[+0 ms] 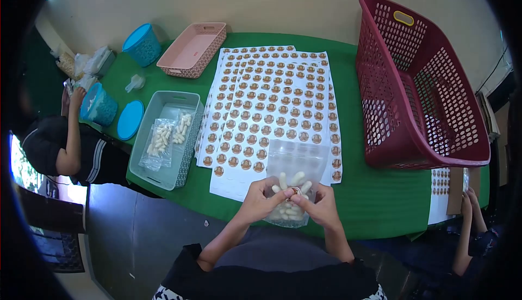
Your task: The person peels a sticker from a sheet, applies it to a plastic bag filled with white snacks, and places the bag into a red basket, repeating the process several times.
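A clear pouch [298,164] with white oblong pieces in its lower part lies over the near edge of the sticker sheets [266,109]. My left hand [262,198] grips its left side, and my right hand [321,206] grips its right side. Both thumbs meet on the front of the pouch at a small round brown label [293,192]. Left of the sheets, a pale green basket [168,184] holds clear bags of white pieces [159,143].
A large maroon basket [375,104] stands at the right. A pink basket [190,55], blue-lidded tubs [144,48] and a loose blue lid [130,120] are at the left. One person [60,147] works at far left; another person's hands [472,205] are at far right.
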Demonstrator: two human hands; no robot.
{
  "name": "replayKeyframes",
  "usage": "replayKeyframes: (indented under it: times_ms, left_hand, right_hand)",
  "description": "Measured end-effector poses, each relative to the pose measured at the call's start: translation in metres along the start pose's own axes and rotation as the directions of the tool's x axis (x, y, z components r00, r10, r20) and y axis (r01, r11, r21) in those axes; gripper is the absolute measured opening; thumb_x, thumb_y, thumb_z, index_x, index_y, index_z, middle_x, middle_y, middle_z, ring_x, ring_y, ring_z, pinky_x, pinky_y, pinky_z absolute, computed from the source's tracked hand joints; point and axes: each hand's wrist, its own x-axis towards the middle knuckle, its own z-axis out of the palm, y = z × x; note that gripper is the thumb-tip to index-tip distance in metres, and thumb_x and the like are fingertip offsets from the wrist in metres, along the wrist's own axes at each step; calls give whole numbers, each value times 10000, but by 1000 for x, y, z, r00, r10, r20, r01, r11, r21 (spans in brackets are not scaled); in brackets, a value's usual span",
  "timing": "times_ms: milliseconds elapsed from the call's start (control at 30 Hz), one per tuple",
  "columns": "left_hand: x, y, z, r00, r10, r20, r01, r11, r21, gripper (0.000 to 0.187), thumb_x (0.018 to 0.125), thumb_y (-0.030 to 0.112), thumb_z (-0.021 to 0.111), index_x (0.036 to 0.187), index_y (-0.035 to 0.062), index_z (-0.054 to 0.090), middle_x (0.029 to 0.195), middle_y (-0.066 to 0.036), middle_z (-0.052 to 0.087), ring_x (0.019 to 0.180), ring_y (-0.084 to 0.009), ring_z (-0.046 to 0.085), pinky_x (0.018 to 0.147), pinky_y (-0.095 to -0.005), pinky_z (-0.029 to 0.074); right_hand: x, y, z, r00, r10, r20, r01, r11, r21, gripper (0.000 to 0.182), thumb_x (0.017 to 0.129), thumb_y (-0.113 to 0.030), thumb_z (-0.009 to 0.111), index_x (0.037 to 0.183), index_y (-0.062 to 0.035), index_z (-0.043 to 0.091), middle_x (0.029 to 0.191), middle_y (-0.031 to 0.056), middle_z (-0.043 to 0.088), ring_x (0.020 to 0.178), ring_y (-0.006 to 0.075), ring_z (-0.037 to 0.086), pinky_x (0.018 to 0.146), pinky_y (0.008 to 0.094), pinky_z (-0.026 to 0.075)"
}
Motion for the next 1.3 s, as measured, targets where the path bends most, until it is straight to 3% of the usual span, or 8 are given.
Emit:
replayKeyframes:
  times_ms: [200, 700, 800, 900, 967, 1067, 1233, 1300]
  left_hand:
    - [-2, 9, 3, 1000, 1, 24, 1, 998, -58, 254, 742, 160, 614, 918, -11, 549, 795, -47, 586, 692, -62, 528, 615, -205, 429]
    - [2, -4, -1, 996, 38, 84, -55, 977, 205, 171, 712, 87, 637, 826, 0, 544, 749, -21, 562, 710, -57, 510, 623, -203, 422]
    - [2, -3, -2, 998, -18, 65, 7, 986, 166, 255, 692, 192, 665, 818, 10, 539, 700, -30, 536, 647, -63, 471, 588, -213, 406]
    - [1, -3, -1, 997, -15, 80, 0, 982, 187, 353, 675, 184, 677, 930, 9, 506, 840, -67, 525, 764, -92, 484, 669, -232, 408]
    - [2, 0, -4, 931, 348, 113, -365, 901, 234, 491, 658, 164, 686, 1049, 0, 439, 984, -89, 479, 902, -136, 476, 773, -262, 391]
    - [7, 7, -15, 980, 163, 115, -178, 975, 135, 618, 641, 154, 696, 1134, -19, 367, 1072, -99, 431, 1018, -175, 437, 866, -301, 349]
    - [13, 10, -7, 987, 95, -131, -105, 992, -73, 200, 768, 128, 576, 890, -29, 586, 752, -96, 590, 704, -139, 571, 686, -246, 457]
    - [11, 6, -6, 987, 94, -132, -99, 995, -29, 198, 775, 140, 569, 872, -31, 582, 733, -89, 588, 673, -129, 567, 652, -242, 457]
  right_hand:
    - [0, 10, 0, 997, 41, -69, -40, 999, 20, 184, 731, -104, 621, 857, 23, 580, 781, 59, 596, 693, 66, 543, 601, 199, 442]
    - [1, 19, -11, 998, 42, -37, -39, 995, 88, 200, 735, -92, 607, 884, 34, 562, 784, 68, 596, 662, 77, 551, 589, 199, 454]
    - [2, 15, -7, 999, 8, -49, -3, 995, 99, 195, 732, -92, 610, 874, 35, 567, 777, 67, 599, 664, 77, 552, 590, 196, 454]
    - [3, 7, -7, 999, 31, -45, -27, 996, 91, 189, 728, -92, 615, 858, 38, 575, 765, 63, 600, 666, 77, 552, 589, 196, 454]
    - [2, 8, -10, 996, 75, -43, -72, 995, 73, 189, 724, -93, 619, 852, 40, 577, 759, 60, 601, 667, 75, 551, 587, 196, 453]
    - [-2, 15, -11, 996, 91, 20, -92, 995, 47, 202, 719, -97, 627, 858, 40, 576, 755, 58, 601, 663, 68, 547, 581, 195, 451]
    - [-8, 28, 0, 982, 151, 110, -146, 988, -58, 168, 702, -127, 645, 773, 19, 602, 672, 38, 595, 630, 51, 536, 536, 177, 431]
    - [-7, 24, -1, 967, 196, 164, -173, 974, -147, 257, 671, -177, 677, 834, 4, 595, 709, 37, 588, 673, 82, 546, 579, 196, 434]
